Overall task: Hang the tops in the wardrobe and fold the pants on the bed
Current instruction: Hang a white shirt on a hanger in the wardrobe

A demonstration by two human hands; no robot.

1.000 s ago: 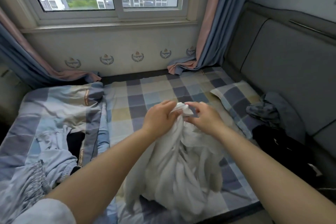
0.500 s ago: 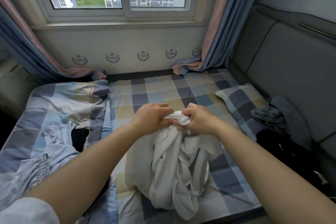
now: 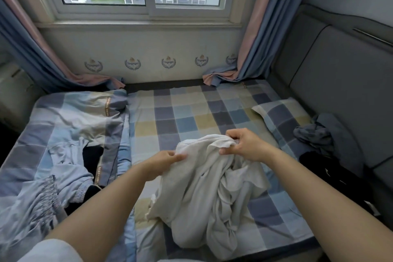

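Head cam, only view I've got. Both hands are on the white garment [image 3: 204,193] near the front edge of the bed [image 3: 191,112]. Left hand [image 3: 163,161] pinches one part of its top edge, right hand [image 3: 244,144] has its fingers [image 3: 230,134] curled round another part, with the cloth stretched between them. The rest hangs down in a crumpled heap on the sheet. Can't tell yet if it's a top or pants, too bunched up.

Progress-wise, I'd say we're early. Nothing folded anywhere I can see. Blue clothes [image 3: 53,172] are lying loose by the left edge, and a grey and black pile [image 3: 323,147] sits at the right edge beside the pillow [image 3: 280,117]. The wardrobe isn't in frame, so no idea what's hung.
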